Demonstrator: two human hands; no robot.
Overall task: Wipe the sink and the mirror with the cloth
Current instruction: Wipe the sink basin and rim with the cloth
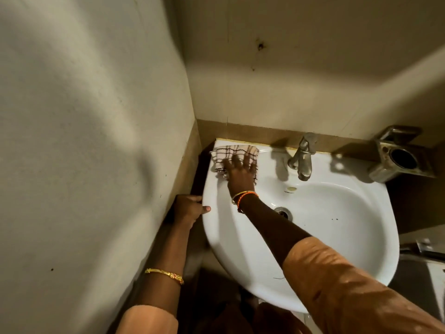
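Observation:
A white ceramic sink (342, 227) fills the middle of the view, fixed against the back wall. A checked beige-and-brown cloth (225, 153) lies flat on the sink's back left corner. My right hand (239, 173) presses down on the cloth with fingers spread; its motion blurs it. My left hand (190, 208) grips the sink's left rim, thumb on top and fingers underneath. No mirror is in view.
A metal tap (303, 156) stands at the back centre of the sink, with the drain (283, 211) below it. A metal holder (401, 160) is mounted on the wall at the right. A wall (84, 141) runs close along the sink's left side.

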